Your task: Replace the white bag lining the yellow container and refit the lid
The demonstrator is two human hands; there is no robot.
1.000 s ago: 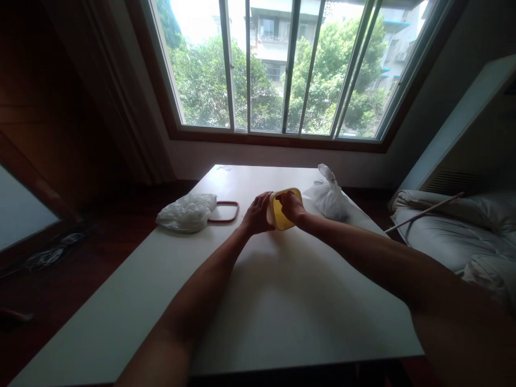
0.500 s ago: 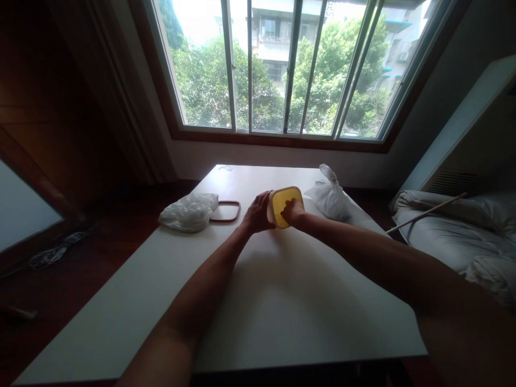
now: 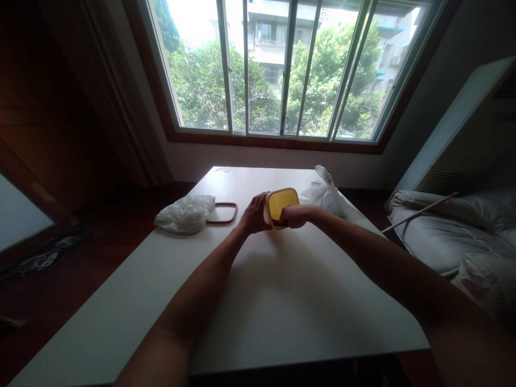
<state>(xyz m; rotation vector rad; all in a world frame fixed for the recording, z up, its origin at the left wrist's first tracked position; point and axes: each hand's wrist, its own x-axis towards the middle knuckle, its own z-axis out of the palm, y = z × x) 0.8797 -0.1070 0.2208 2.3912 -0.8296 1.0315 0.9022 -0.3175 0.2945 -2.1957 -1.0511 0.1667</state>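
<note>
So the yellow container [image 3: 285,198] is out past the middle of the white surface [image 3: 153,301], closer to the far edge than the near one, tipped so its opening faces the person. Most of the open room is on the near side: a long stretch runs back to the near edge, with both forearms reaching over it. Sideways it's tighter. A crumpled plastic bag [image 3: 186,214] sits right up at the left edge, partly over a square piece with a red-brown rim [image 3: 235,211], and a knotted plastic bag [image 3: 324,198] is by the right edge near the far right corner. There's some open strip between the container and the far edge.

As for the hands, the left hand [image 3: 255,215] is wrapped around the container's left side, holding it. The right hand [image 3: 296,216] is curled with its fingers in the opening, low on the right; can't tell if they're pinching anything.

Surface is glossy toward the far end, shadowed closer in. Beyond it there's a big window [image 3: 274,91], off to the right a padded seat [image 3: 435,236] with a thin stick [image 3: 419,214] across it, and cables [image 3: 40,262] on the dark floor at left.

Compared with a second ago, the right hand has dropped from the upper part of the opening to the lower right, so more yellow inside shows. Left hand's grip and both bags look the same.
</note>
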